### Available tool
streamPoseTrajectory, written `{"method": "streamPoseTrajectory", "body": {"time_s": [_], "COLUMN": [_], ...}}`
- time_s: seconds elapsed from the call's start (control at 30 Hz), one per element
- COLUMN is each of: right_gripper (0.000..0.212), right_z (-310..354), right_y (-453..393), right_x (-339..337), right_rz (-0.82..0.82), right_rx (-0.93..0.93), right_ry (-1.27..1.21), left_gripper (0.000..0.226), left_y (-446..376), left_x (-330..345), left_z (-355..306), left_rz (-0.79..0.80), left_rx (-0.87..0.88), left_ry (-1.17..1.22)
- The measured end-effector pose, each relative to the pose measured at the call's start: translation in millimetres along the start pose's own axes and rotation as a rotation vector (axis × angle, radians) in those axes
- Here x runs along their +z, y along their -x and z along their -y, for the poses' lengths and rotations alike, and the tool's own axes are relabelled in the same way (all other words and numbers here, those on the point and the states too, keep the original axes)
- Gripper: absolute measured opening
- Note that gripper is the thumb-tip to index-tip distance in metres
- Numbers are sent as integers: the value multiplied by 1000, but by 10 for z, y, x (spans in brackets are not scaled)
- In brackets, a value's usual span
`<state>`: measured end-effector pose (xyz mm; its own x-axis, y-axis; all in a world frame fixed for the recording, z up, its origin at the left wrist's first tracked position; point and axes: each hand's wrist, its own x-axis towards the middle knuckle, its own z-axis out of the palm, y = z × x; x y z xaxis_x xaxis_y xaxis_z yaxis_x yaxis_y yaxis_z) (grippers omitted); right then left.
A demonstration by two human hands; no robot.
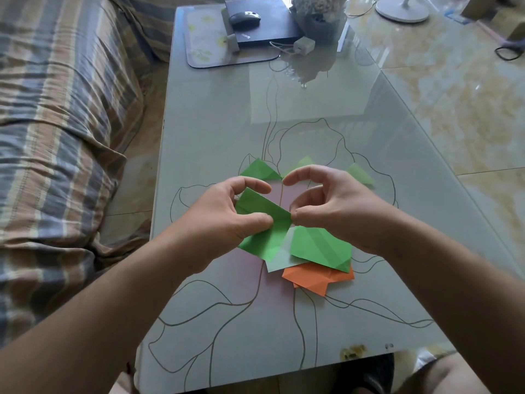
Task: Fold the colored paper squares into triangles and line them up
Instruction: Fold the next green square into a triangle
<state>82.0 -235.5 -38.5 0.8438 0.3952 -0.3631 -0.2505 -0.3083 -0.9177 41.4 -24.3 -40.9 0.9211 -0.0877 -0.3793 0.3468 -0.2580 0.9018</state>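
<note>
One long glass table [312,123] with a flower line drawing filled the view, striped sofa [56,109] along its left. At the far end sat a mat [204,44], a black box [264,27] and a mouse [245,17]. Both hands blocked part of the far green triangles [260,171]. Near stack: green sheet [321,247] over orange sheets [315,280]. Left hand [227,214] pinched the green paper [265,223] mid-sheet; right hand [332,200] pinched its right corner. Paper was held just above the table, long axis running upper-left to lower-right.
</note>
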Motion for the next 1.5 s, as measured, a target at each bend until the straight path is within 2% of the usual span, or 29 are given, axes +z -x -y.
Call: {"method": "streamPoseTrajectory", "body": {"time_s": [0.23,0.47,0.6,0.87,1.0,1.13,1.23,1.37,1.5], "right_gripper": [49,47,48,45,39,39,35,18,17], "right_z": [8,-27,-53,-68,-88,-105,-139,-170,-188], "right_y": [23,14,-7,-27,-15,-28,-38,-45,-65], "right_x": [93,148,126,67,74,46,69,103,79], "right_rz": [-48,-90,-138,-138,-45,-35,-43,-83,-71], "right_rx": [-36,-78,-97,-109,-164,-238,-280,-352,-389], "right_ry": [96,30,11,-1,-44,-1,195,290,305], "left_gripper": [55,63,68,61,60,44,31,23,24], "left_y": [-12,-14,-33,-51,-59,-55,-48,-35,-41], "left_x": [-31,5,-12,-64,-65,-79,-62,-47,-37], "left_z": [-25,-18,-5,29,30,-41,-94,-89,-66], "left_rz": [27,-45,-34,-22,-50,-21,29,105,88], "left_rx": [-40,-21,0,21,-7,-126,-205,-236,-204], "left_ry": [-74,-106,-105,-74,-50,247,407,357,321]}}
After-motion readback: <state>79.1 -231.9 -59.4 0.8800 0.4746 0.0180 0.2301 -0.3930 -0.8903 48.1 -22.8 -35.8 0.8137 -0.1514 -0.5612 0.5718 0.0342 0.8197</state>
